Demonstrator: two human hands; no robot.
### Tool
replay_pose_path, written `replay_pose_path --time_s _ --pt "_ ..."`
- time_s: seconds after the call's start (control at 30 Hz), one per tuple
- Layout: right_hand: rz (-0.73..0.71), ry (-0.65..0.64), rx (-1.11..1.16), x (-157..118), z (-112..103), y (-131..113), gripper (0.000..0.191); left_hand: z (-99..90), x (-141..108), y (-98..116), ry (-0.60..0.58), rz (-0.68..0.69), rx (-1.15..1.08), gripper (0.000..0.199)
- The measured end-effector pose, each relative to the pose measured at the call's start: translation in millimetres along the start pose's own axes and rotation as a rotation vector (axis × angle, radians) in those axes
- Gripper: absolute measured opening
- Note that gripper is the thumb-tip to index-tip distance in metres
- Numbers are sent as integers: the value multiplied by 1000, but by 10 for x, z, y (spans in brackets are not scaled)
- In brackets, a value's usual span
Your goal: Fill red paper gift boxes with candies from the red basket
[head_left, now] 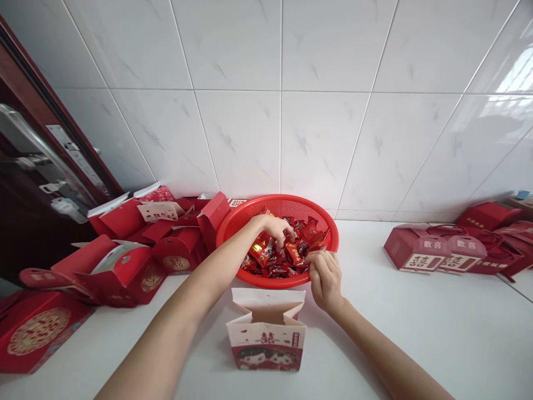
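Observation:
A red plastic basket (328, 222) with a perforated wall holds many wrapped sweets (277, 266), mostly red with some gold. My left hand (275, 229) is inside it over the sweets, fingers bent downward and a little apart, with nothing visibly held. At the basket's right front rim, my right hand (327, 278) is closed, its fingers curled together; whatever it grips is hidden. In front of the basket stands an upright paper gift box (266, 353), white and red with cartoon figures, its top flaps apart.
Several red gift boxes (177, 250) crowd the left of the white counter (366, 316), some with raised lids. More red boxes (425, 247) with handles stand at the right. A tiled wall (320, 139) rises behind, and a dark door (37, 183) is at the left.

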State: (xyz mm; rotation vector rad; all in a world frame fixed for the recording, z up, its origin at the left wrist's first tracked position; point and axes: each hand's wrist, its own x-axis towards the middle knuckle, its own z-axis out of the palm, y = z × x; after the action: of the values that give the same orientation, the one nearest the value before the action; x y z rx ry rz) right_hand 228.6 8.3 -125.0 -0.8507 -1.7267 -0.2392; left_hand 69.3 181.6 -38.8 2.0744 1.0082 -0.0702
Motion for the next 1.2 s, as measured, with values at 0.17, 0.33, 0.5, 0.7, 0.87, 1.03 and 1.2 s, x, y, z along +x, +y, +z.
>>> replay_pose_path --time_s 0.17,0.33,0.5,0.7,0.87,1.03,1.2 --pt "1 2 -7 11 -4 -10 24 -47 -42 -8 61 34 -46 63" --pt "-8 12 -11 11 2 -7 24 -107 -75 -74 235 114 -193 35" --pt "-3 9 -7 13 0 -8 24 -145 -67 -62 366 170 -323 31" --pt "4 6 -6 11 -2 -5 24 -168 -99 -7 436 230 -518 39" --pt "1 10 -2 15 0 2 24 -189 -137 17 377 283 -669 42" --pt "11 4 -10 8 -3 -4 24 -189 -187 54 153 295 -706 39" --pt "92 -29 29 99 -67 -46 21 -185 -227 80 31 302 -537 49"
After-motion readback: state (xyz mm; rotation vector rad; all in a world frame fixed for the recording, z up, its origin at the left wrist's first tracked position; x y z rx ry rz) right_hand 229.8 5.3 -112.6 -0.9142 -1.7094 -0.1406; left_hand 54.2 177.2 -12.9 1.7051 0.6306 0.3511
